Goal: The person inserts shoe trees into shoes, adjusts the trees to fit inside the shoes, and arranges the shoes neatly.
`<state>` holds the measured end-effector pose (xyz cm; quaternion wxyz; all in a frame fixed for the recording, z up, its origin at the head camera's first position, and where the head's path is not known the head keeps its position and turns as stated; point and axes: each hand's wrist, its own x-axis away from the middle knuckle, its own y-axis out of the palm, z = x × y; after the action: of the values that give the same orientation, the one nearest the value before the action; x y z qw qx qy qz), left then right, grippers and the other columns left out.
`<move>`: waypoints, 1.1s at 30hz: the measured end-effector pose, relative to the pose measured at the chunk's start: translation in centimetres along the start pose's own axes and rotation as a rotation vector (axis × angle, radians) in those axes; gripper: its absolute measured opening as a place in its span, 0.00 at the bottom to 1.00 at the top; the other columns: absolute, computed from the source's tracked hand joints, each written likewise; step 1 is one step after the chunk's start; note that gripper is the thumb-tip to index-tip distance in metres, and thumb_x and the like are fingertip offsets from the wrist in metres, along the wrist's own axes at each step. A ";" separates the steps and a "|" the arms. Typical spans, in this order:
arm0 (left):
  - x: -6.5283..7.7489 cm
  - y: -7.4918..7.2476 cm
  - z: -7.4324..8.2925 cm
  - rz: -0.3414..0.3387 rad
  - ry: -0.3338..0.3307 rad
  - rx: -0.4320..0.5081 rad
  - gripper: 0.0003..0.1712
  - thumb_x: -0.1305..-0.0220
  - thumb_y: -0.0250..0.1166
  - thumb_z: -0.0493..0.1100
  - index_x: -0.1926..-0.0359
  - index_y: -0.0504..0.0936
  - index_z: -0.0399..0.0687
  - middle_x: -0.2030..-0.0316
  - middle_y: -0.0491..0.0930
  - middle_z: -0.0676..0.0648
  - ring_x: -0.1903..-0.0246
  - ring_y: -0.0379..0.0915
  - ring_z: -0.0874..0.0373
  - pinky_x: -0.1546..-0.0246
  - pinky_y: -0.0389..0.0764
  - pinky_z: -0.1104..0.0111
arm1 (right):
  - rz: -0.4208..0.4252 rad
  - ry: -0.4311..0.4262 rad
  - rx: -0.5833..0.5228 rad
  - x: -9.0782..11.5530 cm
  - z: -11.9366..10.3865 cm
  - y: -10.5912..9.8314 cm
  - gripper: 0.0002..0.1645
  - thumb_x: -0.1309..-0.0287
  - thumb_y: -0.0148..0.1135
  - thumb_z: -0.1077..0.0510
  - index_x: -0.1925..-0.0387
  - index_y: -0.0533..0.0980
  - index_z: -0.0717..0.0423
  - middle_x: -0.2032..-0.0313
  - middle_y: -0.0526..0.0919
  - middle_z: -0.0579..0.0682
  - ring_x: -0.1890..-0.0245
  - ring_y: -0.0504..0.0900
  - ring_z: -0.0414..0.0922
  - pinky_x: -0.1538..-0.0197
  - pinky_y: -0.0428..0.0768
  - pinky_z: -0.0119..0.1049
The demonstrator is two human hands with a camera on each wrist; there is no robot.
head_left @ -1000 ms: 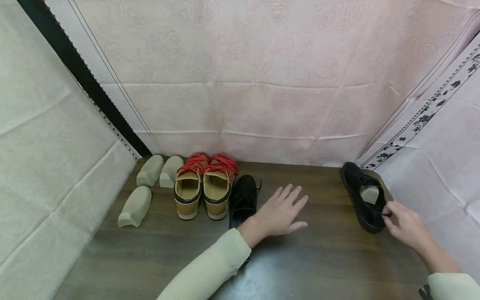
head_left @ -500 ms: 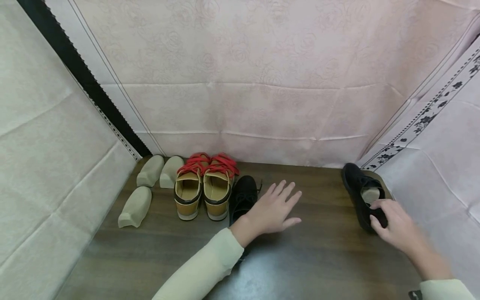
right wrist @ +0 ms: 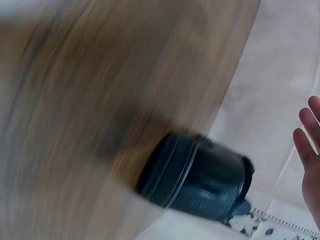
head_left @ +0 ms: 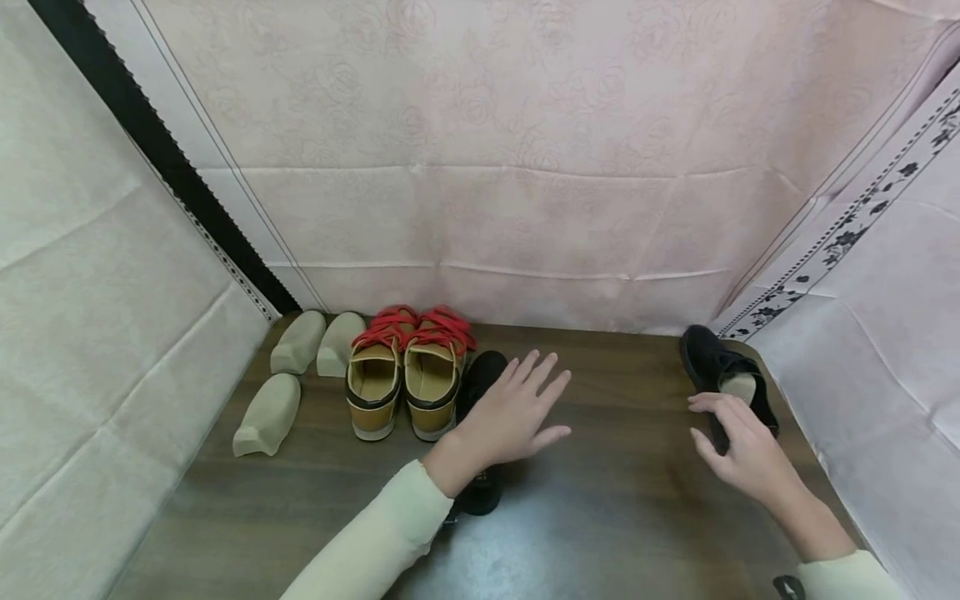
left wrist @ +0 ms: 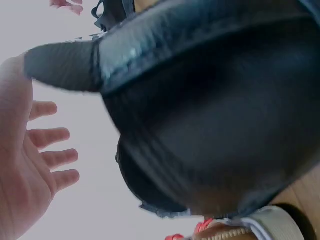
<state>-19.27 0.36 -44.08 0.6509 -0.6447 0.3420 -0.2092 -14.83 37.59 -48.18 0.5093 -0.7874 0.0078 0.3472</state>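
In the head view my left hand hovers with spread fingers over a black lace-up shoe, covering its middle; whether they touch cannot be told. That shoe's heel fills much of the left wrist view, with my left hand beside it. A second black shoe stands at the right wall, a pale shoe insert in its opening. My right hand is in front of it, thumb and fingers apart, holding nothing. The right wrist view shows this shoe apart from my right hand.
Tan shoes with red laces stand left of the nearer black shoe. Beyond them, three pale shoe inserts lie on the wooden floor by the left wall. Cloth-covered walls bound the floor at back and both sides.
My right hand has let go of the right shoe's heel edge and moved left, off the shoe. My left hand has drifted left over the nearer black shoe.
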 end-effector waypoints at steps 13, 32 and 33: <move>3.3 -0.2 -2.6 0.050 -0.041 0.015 0.43 0.25 0.50 0.70 0.20 0.61 0.51 0.21 0.58 0.39 0.21 0.52 0.41 0.24 0.59 0.47 | -0.012 -0.002 -0.066 -2.1 -4.7 3.4 0.24 0.48 0.72 0.65 0.47 0.79 0.59 0.44 0.82 0.52 0.42 0.78 0.50 0.34 0.53 0.10; 7.1 -0.3 -4.9 0.147 -0.084 0.026 0.40 0.26 0.57 0.66 0.25 0.69 0.46 0.26 0.67 0.38 0.25 0.60 0.39 0.29 0.67 0.45 | -0.180 -0.068 -0.189 -4.7 -10.2 7.4 0.28 0.42 0.74 0.57 0.41 0.78 0.54 0.41 0.80 0.49 0.39 0.80 0.48 0.41 0.81 0.50; 7.3 -0.3 -5.1 0.151 -0.087 0.025 0.40 0.26 0.57 0.66 0.25 0.69 0.46 0.26 0.68 0.38 0.25 0.61 0.39 0.29 0.68 0.45 | -0.187 -0.060 -0.203 -4.9 -10.5 7.6 0.28 0.42 0.74 0.56 0.41 0.77 0.54 0.41 0.80 0.49 0.40 0.80 0.48 0.41 0.82 0.50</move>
<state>-17.92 -8.37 -44.68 0.6870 -0.6176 0.3583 -0.1353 -15.67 23.72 -49.02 0.4573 -0.8214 -0.1161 0.3204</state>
